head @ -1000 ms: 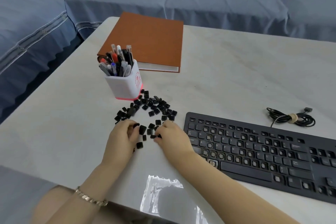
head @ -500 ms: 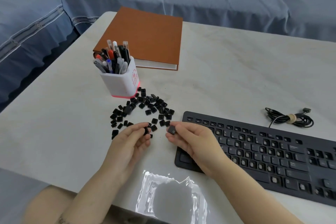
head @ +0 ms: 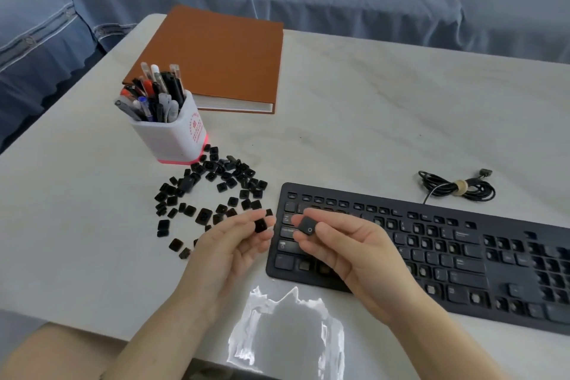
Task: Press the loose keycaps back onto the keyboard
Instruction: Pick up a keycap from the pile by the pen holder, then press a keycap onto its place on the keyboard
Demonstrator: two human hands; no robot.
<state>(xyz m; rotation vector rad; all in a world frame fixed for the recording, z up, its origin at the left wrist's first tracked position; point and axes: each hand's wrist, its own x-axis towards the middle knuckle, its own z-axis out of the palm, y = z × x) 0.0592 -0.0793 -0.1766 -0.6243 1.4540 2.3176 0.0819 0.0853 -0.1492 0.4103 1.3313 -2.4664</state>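
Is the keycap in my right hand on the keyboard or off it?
Off: the right hand pinches the keycap above the keyboard, not seated.

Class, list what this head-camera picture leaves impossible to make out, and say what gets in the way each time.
Head view throughout.
1. Right end of the keyboard: cut off by the picture edge.
2. Sockets under the right hand, which pinches a marked keycap: hidden by it.
3. Legend on the dark keycap that the left hand pinches: too dark.
4. Legends on the loose keycaps: too small.
5. Print on the pen holder: blurred.
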